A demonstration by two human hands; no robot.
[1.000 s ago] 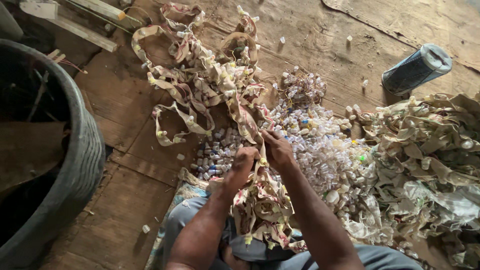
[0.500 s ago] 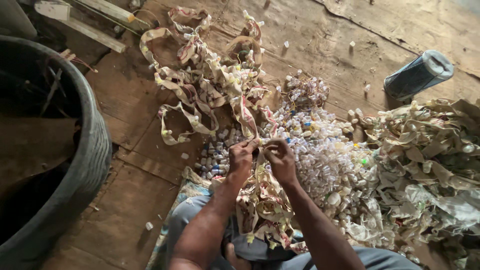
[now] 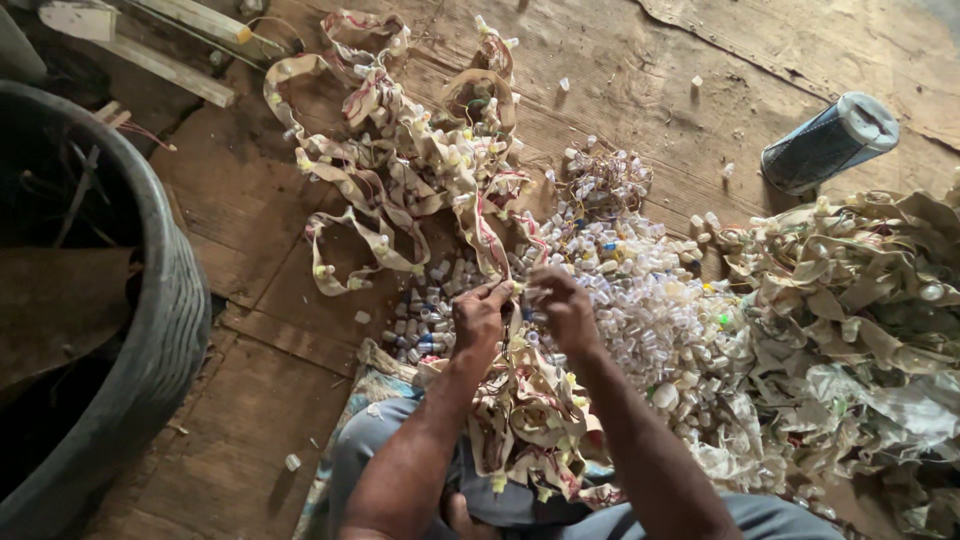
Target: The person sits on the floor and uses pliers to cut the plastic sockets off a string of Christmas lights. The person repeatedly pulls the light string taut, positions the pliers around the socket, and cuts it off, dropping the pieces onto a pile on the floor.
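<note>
My left hand (image 3: 480, 318) and right hand (image 3: 565, 308) both pinch the cream strip (image 3: 490, 235) with my grip clamped on it — it runs from my lap over the pile of small caps (image 3: 640, 300) on the wooden floor (image 3: 250, 400).

left hand (image 3: 480, 318) pinching pale strip (image 3: 495, 250) | right hand (image 3: 563, 308) gripping same strip, just beside left | heap of small clear caps (image 3: 650, 310) beyond hands | dark tub (image 3: 150, 330) at left | blue-grey cylinder (image 3: 828, 143) upper right on wooden floor (image 3: 250, 400)
</note>
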